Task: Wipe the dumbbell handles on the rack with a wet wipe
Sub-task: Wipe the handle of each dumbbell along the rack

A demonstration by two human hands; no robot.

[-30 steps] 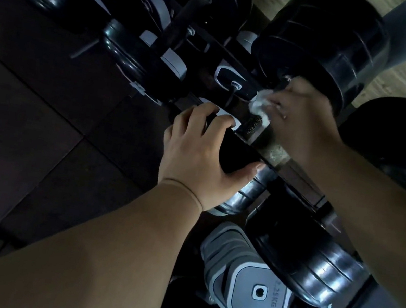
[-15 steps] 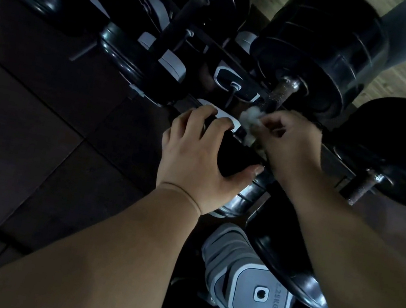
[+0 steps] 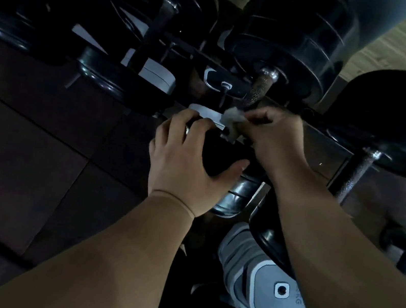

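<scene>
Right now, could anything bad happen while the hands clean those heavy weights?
Maybe. The left hand grips a dumbbell's black end, so fingers might get pinched if it rolls. The right hand pinches only a small crumpled wet wipe, which might slip and drop between the weights.

White wet wipe [image 3: 232, 117], black dumbbell heads [image 3: 294, 32], knurled grey handle [image 3: 256, 91], dark brown floor tiles [image 3: 9, 148].

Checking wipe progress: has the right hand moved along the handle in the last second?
Yes. The right hand with the wet wipe has slid down the knurled handle, away from the big black weight head, toward the left hand.
</scene>
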